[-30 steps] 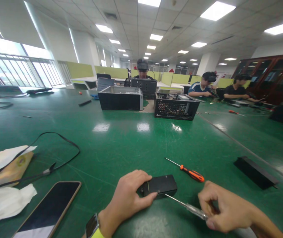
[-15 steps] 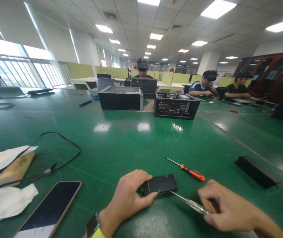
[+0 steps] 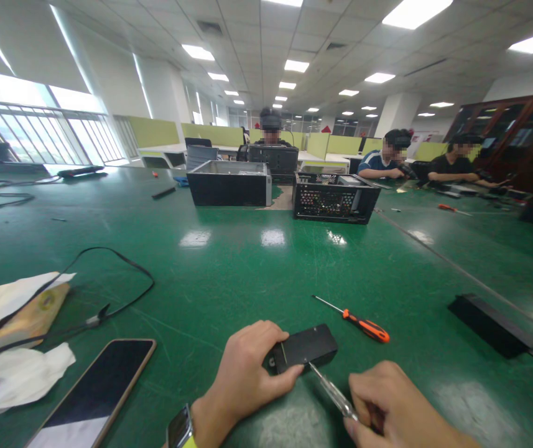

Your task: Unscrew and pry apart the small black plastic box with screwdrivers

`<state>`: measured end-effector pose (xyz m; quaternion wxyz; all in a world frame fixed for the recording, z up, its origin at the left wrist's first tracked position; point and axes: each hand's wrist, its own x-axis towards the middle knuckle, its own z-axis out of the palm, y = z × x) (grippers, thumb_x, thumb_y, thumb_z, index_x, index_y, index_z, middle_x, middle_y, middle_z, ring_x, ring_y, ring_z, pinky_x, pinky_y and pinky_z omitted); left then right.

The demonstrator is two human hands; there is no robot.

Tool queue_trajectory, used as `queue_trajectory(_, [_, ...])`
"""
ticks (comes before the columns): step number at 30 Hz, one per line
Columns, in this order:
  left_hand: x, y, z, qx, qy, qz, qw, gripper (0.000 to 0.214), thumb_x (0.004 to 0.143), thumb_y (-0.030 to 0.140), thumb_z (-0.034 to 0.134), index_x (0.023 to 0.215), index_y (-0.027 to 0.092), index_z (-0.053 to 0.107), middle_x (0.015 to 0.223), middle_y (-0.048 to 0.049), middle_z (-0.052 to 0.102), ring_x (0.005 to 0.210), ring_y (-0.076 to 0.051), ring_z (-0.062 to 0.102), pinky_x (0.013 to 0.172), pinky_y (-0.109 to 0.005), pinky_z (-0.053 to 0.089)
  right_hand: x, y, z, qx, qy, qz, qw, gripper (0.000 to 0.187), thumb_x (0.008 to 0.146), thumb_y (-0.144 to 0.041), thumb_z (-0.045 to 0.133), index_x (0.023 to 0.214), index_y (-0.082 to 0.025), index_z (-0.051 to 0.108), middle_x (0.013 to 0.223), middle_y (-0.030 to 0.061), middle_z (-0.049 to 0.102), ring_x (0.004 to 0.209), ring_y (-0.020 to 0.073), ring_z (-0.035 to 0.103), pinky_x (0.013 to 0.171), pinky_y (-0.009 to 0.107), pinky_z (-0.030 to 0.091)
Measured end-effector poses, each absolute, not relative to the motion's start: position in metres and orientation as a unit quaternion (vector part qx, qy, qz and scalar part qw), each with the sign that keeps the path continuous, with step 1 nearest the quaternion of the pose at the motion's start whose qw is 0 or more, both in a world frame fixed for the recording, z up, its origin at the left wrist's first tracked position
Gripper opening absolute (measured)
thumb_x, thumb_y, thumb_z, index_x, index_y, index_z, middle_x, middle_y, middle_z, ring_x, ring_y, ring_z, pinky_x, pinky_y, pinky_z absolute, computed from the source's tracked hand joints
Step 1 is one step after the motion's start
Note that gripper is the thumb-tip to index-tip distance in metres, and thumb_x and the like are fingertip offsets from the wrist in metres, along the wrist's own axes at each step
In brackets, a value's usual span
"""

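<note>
My left hand grips the left end of a small flat black box that lies on the green table. In my right hand, closed around its handle, is a clear-handled screwdriver. Its metal tip touches the near edge of the box. An orange-handled screwdriver lies on the table just beyond the box, untouched.
A phone, crumpled tissue, a paper envelope and a black cable lie at the left. A black bar is at the right. Two open computer cases stand farther back, with several people seated behind.
My right hand has moved left and nearer, bringing the screwdriver tip from beside the box up against its near edge. My left hand has stayed on the box.
</note>
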<state>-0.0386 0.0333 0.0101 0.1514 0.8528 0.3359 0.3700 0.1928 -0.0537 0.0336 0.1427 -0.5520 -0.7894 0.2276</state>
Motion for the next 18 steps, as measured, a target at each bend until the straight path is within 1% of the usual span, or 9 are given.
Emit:
queue_trajectory(4, [-0.038, 0.033, 0.009, 0.852, 0.34, 0.364, 0.162, 0.023, 0.07, 0.028, 0.073, 0.089, 0.018, 0.066, 0.081, -0.005, 0.07, 0.073, -0.022, 0.065, 0.067, -0.032, 0.054, 0.189, -0.056, 0.028, -0.565, -0.777, 0.238, 0.14, 0.024, 0.064, -0.02, 0.053, 0.054, -0.022, 0.031, 0.048, -0.0068, 0.033, 0.045, 0.0084, 0.031, 0.047, 0.023, 0.021])
queue_trajectory(7, [-0.038, 0.033, 0.009, 0.848, 0.343, 0.367, 0.166, 0.023, 0.069, 0.029, 0.073, 0.089, 0.019, 0.066, 0.081, -0.0049, 0.069, 0.072, -0.022, 0.065, 0.068, -0.032, 0.054, 0.189, -0.056, 0.026, -0.579, -0.769, 0.239, 0.127, 0.024, 0.064, -0.02, 0.052, 0.054, -0.022, 0.03, 0.048, -0.0068, 0.032, 0.045, 0.0085, 0.029, 0.046, 0.023, 0.02])
queue_trajectory(13, [-0.038, 0.034, 0.011, 0.848, 0.341, 0.364, 0.179, 0.025, 0.069, 0.027, 0.074, 0.09, 0.018, 0.066, 0.083, -0.0048, 0.07, 0.074, -0.022, 0.066, 0.068, -0.033, 0.054, 0.185, -0.057, 0.023, -0.583, -0.774, 0.229, 0.093, 0.023, 0.067, -0.023, 0.051, 0.056, -0.022, 0.032, 0.051, -0.0053, 0.039, 0.047, 0.0091, 0.034, 0.048, 0.023, 0.022])
queue_trajectory(18, [-0.038, 0.033, 0.011, 0.847, 0.344, 0.363, 0.181, 0.025, 0.069, 0.027, 0.075, 0.09, 0.017, 0.066, 0.083, -0.0055, 0.07, 0.074, -0.022, 0.065, 0.068, -0.033, 0.054, 0.185, -0.062, 0.012, -0.599, -0.774, 0.192, 0.074, 0.023, 0.071, -0.023, 0.051, 0.057, -0.021, 0.032, 0.051, -0.0037, 0.047, 0.047, 0.0098, 0.04, 0.049, 0.024, 0.023])
